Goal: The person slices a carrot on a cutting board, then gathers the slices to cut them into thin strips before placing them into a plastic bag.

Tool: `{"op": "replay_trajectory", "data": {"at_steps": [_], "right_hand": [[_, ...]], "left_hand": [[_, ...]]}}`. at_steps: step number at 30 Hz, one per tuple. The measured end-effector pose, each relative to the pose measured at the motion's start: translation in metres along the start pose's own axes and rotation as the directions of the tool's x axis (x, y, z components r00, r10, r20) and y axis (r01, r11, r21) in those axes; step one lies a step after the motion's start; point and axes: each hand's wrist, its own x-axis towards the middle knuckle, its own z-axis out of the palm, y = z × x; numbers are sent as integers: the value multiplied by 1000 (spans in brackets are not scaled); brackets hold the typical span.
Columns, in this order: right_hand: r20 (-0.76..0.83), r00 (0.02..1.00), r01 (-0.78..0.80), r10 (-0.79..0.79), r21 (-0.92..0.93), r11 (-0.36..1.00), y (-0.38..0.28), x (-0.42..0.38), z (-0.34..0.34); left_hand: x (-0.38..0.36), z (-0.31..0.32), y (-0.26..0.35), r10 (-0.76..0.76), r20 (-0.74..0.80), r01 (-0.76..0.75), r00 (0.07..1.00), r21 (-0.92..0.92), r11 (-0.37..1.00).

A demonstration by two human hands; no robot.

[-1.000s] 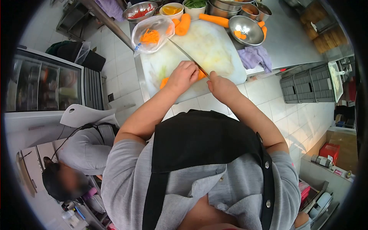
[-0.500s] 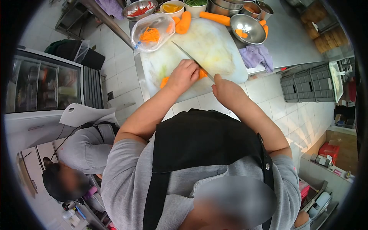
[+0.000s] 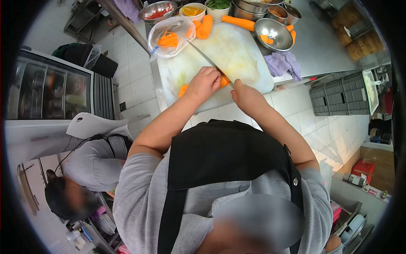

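My right hand (image 3: 247, 96) is closed around the handle of a knife (image 3: 204, 56). The blade slants up and left across the white cutting board (image 3: 249, 55), its tip near a plastic bag. Beside the blade, my left hand (image 3: 204, 84) presses down with curled fingers on a piece of carrot (image 3: 225, 81), partly hidden under it. More cut carrot (image 3: 183, 90) lies left of that wrist. Orange shreds (image 3: 168, 40) show inside the clear bag (image 3: 171, 53) at the board's far left.
Whole carrots (image 3: 204, 27) lie along the board's far edge. A steel bowl (image 3: 279, 31) holds carrot bits, and a purple cloth (image 3: 283, 64) lies to the right. Several bowls stand behind. A grey crate (image 3: 338, 96) is at right; a co-worker (image 3: 95, 163) is at left.
The knife and my right hand have shifted slightly forward, away from my body. My left hand stays on the carrot. The whole view has moved a little.
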Motion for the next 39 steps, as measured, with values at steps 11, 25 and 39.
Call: {"op": "replay_trajectory", "data": {"at_steps": [11, 25, 39], "right_hand": [[55, 998, -4, 4, 12, 1000, -9, -17, -18], [-6, 1000, -29, 29, 80, 996, 2, 18, 5], [66, 998, -28, 24, 52, 998, -6, -12, -13]], "left_hand": [[1, -2, 2, -15, 13, 15, 1000, 25, 1000], [1, -1, 1, 2, -8, -2, 1000, -2, 1000], [1, 0, -1, -3, 12, 3, 1000, 25, 1000]]}}
